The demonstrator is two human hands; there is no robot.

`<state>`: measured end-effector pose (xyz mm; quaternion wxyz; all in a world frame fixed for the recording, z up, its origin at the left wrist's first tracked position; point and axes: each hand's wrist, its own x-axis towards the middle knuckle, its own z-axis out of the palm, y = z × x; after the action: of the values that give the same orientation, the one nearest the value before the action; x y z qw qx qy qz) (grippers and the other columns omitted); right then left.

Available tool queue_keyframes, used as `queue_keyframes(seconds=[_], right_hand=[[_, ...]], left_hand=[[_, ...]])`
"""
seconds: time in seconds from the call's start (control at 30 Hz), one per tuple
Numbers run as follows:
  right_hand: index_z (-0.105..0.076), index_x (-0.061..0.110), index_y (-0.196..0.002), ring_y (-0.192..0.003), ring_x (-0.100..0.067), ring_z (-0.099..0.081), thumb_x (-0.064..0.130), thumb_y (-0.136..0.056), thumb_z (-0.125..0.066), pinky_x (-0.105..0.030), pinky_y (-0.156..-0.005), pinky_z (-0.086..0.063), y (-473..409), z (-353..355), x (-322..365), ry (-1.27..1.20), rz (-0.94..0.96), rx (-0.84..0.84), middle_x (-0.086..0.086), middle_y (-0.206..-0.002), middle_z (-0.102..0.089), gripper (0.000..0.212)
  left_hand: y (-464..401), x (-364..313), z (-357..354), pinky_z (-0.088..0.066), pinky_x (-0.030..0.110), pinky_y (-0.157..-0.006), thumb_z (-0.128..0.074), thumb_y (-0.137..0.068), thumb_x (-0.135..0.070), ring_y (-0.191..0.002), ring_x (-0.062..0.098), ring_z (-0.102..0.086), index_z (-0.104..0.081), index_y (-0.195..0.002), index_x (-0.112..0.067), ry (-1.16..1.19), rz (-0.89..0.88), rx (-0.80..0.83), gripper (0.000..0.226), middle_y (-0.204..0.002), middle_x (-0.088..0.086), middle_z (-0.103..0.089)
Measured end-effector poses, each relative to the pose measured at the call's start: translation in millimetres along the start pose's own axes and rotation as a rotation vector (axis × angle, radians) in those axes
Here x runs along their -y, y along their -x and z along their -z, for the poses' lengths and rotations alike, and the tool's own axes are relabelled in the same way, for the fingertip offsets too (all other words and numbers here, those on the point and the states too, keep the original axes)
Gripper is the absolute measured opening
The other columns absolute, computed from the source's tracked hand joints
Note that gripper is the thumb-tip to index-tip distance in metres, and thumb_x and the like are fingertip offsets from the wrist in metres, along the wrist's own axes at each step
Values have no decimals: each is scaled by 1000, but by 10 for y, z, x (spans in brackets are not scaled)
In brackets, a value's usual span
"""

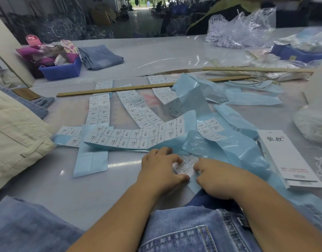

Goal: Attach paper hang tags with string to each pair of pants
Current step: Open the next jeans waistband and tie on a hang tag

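Peeling a size sticker (185,165) off its blue backing strip (194,184) | left hand (161,168) pins the strip flat, fingers bent on it | right hand (213,177) pinches the sticker edge | hang tags (292,159) wait stacked on the bench (120,180), right side | jeans (183,231) lie close, ready for tagging

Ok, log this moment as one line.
left hand: pinching sticker sheet | right hand: pinching it too | hang tags: untouched, right
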<state>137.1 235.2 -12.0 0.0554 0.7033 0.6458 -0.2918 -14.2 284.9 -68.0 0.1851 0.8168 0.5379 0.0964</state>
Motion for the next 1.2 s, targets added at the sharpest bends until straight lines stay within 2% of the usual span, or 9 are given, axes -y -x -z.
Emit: queue_keyframes(seconds=[0.1,0.2,0.33,0.4,0.5,0.73,0.9,1.07,1.2], right_hand=[[-61,24,-104,-103,-21,-57,22,-92,-46,-36,-94,-47,11,-4,-33,30,-44,13,0,-117,-59,20],[-61,24,-89,-101,-22,-58,19,-92,-46,-40,-94,-48,27,9,-34,57,-33,46,0,-114,-59,16],[-53,26,-74,-99,-22,-59,16,-91,-46,-41,-94,-48,45,26,-29,75,-25,43,-2,-109,-59,21],[-55,25,-76,-100,-23,-58,16,-92,-46,-41,-94,-48,52,29,-29,79,-17,45,-2,-112,-59,20],[-64,25,-94,-102,-22,-58,17,-94,-46,-40,-96,-47,51,40,-31,58,-9,52,-2,-114,-60,20],[-65,19,-115,-115,-23,-56,13,-96,-43,-36,-100,-45,84,73,-24,7,-31,63,-3,-133,-57,30],[-60,14,-90,-100,-24,-60,9,-93,-43,-35,-88,-48,83,78,-22,20,-20,47,-7,-114,-62,17],[-65,11,-105,-98,-24,-61,9,-92,-44,-34,-84,-48,96,83,-33,17,-15,22,-8,-110,-63,25],[-65,11,-108,-100,-25,-61,9,-92,-43,-35,-87,-49,111,87,-42,5,-13,26,-8,-112,-64,27]], left_hand=[[8,-21,0,-19,38,-111,-60,-69,-66,-125,18,-35,-61,-119,-42,-55,-19,-21,56,-140,-12,-43],[23,-64,13,-18,44,-113,-50,-67,-65,-121,19,-39,-64,-114,-36,-156,-59,-44,56,-129,-10,-49],[5,-125,31,-25,37,-97,-55,-79,-49,-108,18,-46,-67,-98,-30,-211,-94,-108,30,-106,-8,-57],[15,-136,26,-32,36,-91,-56,-80,-47,-99,18,-52,-64,-92,-29,-186,-111,-106,22,-95,-8,-61],[45,-156,15,-41,33,-78,-59,-77,-54,-85,19,-58,-53,-84,-27,-96,-101,-75,28,-86,-6,-66],[34,-169,-4,-34,31,-69,-54,-84,-44,-79,21,-57,-48,-78,-25,-130,-139,-84,21,-84,-2,-65],[22,-206,-14,-31,33,-66,-49,-87,-37,-74,25,-56,-47,-81,-23,-227,-210,-109,16,-84,1,-65],[23,-208,-30,-31,32,-62,-52,-85,-53,-79,24,-60,-43,-80,-25,-193,-196,-110,29,-85,-1,-66],[-11,-202,-51,-35,33,-65,-49,-91,-45,-86,27,-61,-43,-84,-24,-226,-177,-121,23,-91,3,-68]])
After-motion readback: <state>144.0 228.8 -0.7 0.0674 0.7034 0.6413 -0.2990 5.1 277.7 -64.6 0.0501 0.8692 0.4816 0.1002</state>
